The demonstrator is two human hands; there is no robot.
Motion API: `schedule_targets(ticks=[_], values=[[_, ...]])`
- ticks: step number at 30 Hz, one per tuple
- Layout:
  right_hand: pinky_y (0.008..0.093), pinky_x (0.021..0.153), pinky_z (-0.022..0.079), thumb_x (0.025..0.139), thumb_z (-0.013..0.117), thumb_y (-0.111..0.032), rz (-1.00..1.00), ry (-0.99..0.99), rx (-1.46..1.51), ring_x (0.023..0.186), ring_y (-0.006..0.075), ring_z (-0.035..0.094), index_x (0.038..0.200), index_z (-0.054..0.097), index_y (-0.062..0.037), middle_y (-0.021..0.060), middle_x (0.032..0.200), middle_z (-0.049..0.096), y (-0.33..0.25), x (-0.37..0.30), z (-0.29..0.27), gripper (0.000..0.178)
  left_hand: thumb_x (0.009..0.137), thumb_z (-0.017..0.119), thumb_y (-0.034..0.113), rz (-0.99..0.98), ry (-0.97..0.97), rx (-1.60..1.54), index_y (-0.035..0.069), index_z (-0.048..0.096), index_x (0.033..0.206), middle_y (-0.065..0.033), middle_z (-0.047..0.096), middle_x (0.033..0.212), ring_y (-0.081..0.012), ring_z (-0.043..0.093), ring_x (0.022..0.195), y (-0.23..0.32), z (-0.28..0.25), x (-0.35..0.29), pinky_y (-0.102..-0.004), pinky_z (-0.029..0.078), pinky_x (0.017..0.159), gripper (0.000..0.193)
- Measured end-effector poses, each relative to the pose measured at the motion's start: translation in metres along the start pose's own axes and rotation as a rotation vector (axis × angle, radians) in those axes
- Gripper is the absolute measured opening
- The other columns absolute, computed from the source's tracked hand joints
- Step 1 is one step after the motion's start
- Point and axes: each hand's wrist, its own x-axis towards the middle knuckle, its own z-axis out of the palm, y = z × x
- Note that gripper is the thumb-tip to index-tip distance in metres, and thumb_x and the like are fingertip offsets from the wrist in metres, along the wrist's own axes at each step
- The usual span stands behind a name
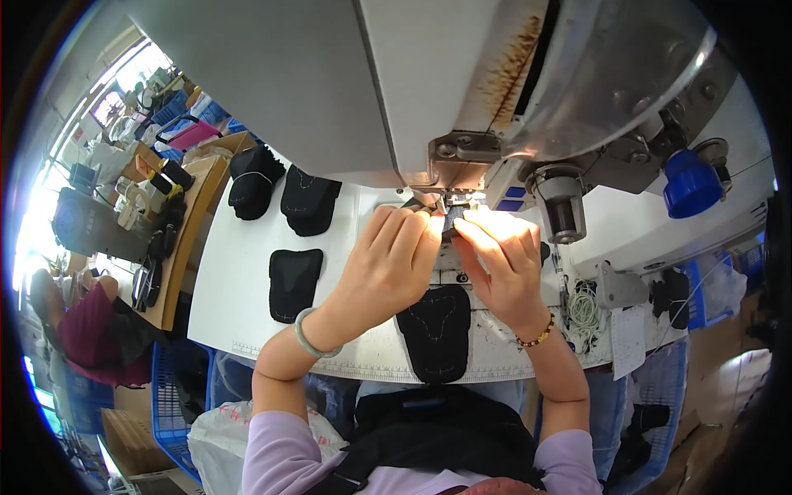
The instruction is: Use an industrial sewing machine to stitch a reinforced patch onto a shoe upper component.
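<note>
Under the lit presser foot (pixel 446 198) of a white sewing machine (pixel 297 82) lies a small dark fabric piece (pixel 450 219). My left hand (pixel 394 257) has its fingers curled together at the piece's left side, their tips washed out by the lamp. From the right, my right hand (pixel 505 256) pinches the piece's edge between thumb and fingers. Directly below the hands, near the table's front edge, rests a black shaped fabric panel (pixel 435 334) with pale stitch lines; neither hand touches it.
To the left on the white table (pixel 235 289) lie a single black panel (pixel 294 285), a stack of panels (pixel 309 202) and a tied bundle (pixel 254 183). White cord (pixel 584 310) is heaped at right. Blue crates (pixel 169 396) flank the table; a person (pixel 95 338) sits far left.
</note>
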Motion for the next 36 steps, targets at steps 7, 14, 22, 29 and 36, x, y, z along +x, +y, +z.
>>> schedule_targets(ticks=[7,14,22,29,36], values=[[0.0317,0.075,0.039,0.074,0.076,-0.008,0.010,-0.007,0.020,0.081,0.0176,0.052,0.099,0.066,-0.0095,-0.0008,0.090,0.057,0.000,0.000,0.000,0.027,0.071,0.067,0.001,-0.156,0.047,-0.541,0.004,0.064,0.101,-0.0082,0.061,0.105,-0.0264,0.059,0.088,-0.040,0.014,-0.016,-0.0339,0.049,0.076,0.031],[0.0322,0.070,0.041,0.074,0.076,-0.009,-0.040,0.046,0.060,0.072,0.0158,0.050,0.103,0.066,-0.0107,-0.0018,0.082,0.054,0.010,-0.004,0.003,0.031,0.062,0.067,0.000,0.077,0.041,-0.540,0.003,0.064,0.111,-0.0102,0.063,0.116,-0.0296,0.060,0.110,-0.047,0.013,-0.021,-0.0360,0.051,0.087,0.050],[0.0319,0.073,0.044,0.074,0.074,-0.005,-0.068,0.098,0.137,0.082,0.0181,0.056,0.106,0.061,-0.0082,0.0020,0.094,0.058,0.013,-0.008,0.006,0.035,0.062,0.061,-0.001,0.093,0.032,-0.265,-0.005,0.061,0.106,-0.0147,0.062,0.104,-0.0305,0.063,0.101,-0.020,0.000,-0.017,-0.0356,0.053,0.082,0.044],[0.0346,0.078,0.047,0.065,0.075,-0.003,-0.151,0.106,0.264,0.093,0.0231,0.058,0.110,0.055,-0.0080,0.0049,0.108,0.058,0.014,-0.013,0.002,0.050,0.068,0.059,-0.001,0.020,-0.017,0.049,-0.010,0.058,0.103,-0.0191,0.057,0.105,-0.0299,0.062,0.100,0.020,-0.005,-0.003,-0.0338,0.053,0.082,0.037],[0.0335,0.078,0.048,0.068,0.073,-0.002,-0.231,0.012,0.288,0.096,0.0238,0.060,0.103,0.058,-0.0040,0.0067,0.105,0.059,0.011,-0.009,-0.011,0.039,0.064,0.058,-0.007,-0.114,-0.005,-0.056,-0.007,0.058,0.108,-0.0183,0.059,0.106,-0.0317,0.062,0.100,0.027,-0.005,-0.006,-0.0370,0.052,0.082,0.044]])
